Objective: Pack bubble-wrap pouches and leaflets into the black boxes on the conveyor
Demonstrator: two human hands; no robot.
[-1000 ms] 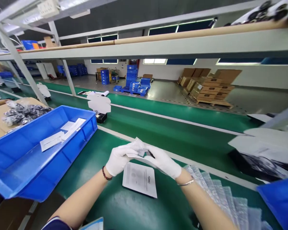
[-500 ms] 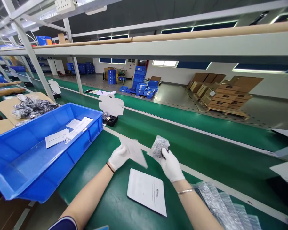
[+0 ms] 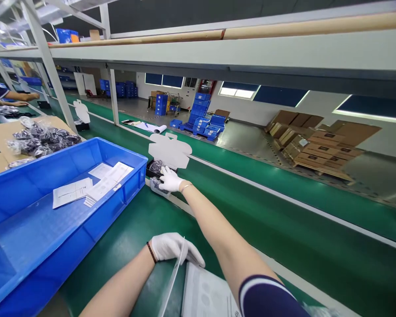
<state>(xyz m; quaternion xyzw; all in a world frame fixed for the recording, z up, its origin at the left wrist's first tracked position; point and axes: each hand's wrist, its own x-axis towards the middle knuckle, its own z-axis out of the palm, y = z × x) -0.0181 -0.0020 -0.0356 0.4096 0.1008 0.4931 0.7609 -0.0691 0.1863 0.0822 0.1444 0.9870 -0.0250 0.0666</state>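
Our right hand (image 3: 170,179) reaches far to the open black box (image 3: 153,167), its grip closed on a bubble-wrap pouch (image 3: 155,186) just beside it. Our left hand (image 3: 171,247) pinches a thin sheet (image 3: 174,275) edge-on above the leaflet (image 3: 206,295) on the green counter (image 3: 135,229).
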